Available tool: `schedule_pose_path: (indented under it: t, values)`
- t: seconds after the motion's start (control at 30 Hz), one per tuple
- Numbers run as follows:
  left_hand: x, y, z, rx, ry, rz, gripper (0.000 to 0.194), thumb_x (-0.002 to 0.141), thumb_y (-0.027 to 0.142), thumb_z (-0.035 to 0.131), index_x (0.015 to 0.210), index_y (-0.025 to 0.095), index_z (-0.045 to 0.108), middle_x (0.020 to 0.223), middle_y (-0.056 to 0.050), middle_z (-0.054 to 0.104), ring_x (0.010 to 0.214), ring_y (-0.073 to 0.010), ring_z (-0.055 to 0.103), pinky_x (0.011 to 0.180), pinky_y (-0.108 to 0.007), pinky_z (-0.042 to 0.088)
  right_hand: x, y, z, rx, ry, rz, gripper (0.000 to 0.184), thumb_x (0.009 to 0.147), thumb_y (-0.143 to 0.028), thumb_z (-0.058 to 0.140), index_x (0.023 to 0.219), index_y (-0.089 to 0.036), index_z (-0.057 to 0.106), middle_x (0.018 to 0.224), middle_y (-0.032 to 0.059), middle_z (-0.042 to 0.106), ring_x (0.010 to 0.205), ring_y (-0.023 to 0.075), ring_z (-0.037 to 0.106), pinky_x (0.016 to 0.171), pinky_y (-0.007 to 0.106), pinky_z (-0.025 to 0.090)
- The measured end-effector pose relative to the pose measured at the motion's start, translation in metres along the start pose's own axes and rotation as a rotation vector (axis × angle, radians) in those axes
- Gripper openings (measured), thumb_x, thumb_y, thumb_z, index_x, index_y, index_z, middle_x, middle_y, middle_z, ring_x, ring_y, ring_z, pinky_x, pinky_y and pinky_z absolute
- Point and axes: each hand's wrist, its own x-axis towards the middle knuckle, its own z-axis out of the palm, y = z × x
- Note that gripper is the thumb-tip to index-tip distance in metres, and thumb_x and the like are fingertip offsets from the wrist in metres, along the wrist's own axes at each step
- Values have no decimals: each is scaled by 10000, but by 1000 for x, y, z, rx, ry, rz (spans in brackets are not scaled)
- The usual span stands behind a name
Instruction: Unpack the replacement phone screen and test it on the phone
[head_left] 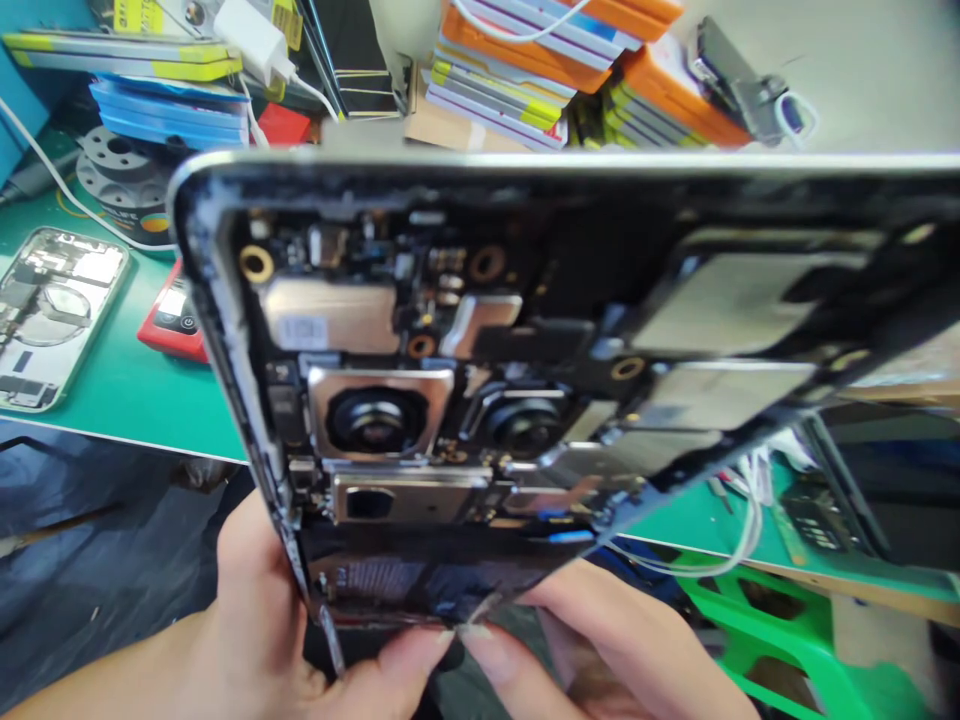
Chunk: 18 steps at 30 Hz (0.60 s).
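An opened smartphone (pixel 570 280) fills the middle of the head view, its back off and tilted with the camera end up, close to me. Bare inside it show two round camera lenses (pixel 375 420), a rectangular module with a dark window, metal shields and a black area below them. My left hand (pixel 262 640) is closed around the phone's lower left edge. At the lower right, my right hand (pixel 600 640) grips it as well. Both thumb tips almost meet at the phone's lower end; whether they pinch a small piece there, I cannot tell.
Another opened phone (pixel 64 310) lies on the green bench mat (pixel 172 410) at left, beside a red device (pixel 176 320) and a grey round holder (pixel 124 180). Stacked boxes (pixel 517 70) stand behind. A green stool (pixel 795 640) and dark devices (pixel 885 480) are at right.
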Motion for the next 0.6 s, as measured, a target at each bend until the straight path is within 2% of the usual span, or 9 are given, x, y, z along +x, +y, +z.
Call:
schedule_pose_path:
  t: [0.1,0.17,0.23,0.33,0.4,0.53,0.6]
  values:
    - [-2,2,7,-33,86,-14,1145,736,93,842,1610,501,225,1402,4,691,1082,-296,796,899,-450,743,4,9,-5,-1,-78,-83,669,895,-148,739,1483,-443,617,987,12,853,724,266,816,677,357,718]
    - [-3,3,11,-75,135,-43,1086,752,79,831,1586,502,277,1381,20,698,1051,-276,806,879,-416,748,6,12,-6,-32,-104,-107,616,899,-210,744,1468,-421,638,959,16,856,696,272,812,639,362,721]
    - [-5,4,13,-95,157,-60,1086,747,56,829,1578,508,295,1347,32,708,1007,-255,815,862,-384,751,5,10,-5,-63,-87,-100,561,907,-239,743,1439,-399,668,957,25,856,691,274,808,629,367,725]
    - [-5,5,12,-84,169,-56,1099,732,65,839,1586,498,299,1328,24,712,983,-255,816,839,-381,756,1,1,0,-79,-14,-41,581,921,-184,733,1454,-402,656,998,27,854,727,264,808,674,370,733]
    - [-4,6,9,-79,149,-56,1103,727,71,841,1584,500,294,1341,21,712,990,-268,815,838,-402,758,-1,-2,3,-85,15,-11,615,926,-152,722,1478,-410,633,1025,26,852,749,262,810,696,376,736]
    - [-1,11,4,-89,55,-98,1094,752,42,811,1564,534,269,1407,41,695,1047,-274,810,913,-407,736,2,5,0,-53,-49,-123,646,911,-201,740,1506,-417,610,1000,14,858,692,260,808,617,359,728]
    - [0,11,3,-74,62,-93,1058,741,50,820,1538,527,312,1416,42,690,1071,-285,804,949,-415,722,4,10,-2,-36,-61,-144,710,897,-178,743,1537,-432,573,1012,6,859,691,256,812,624,351,726]
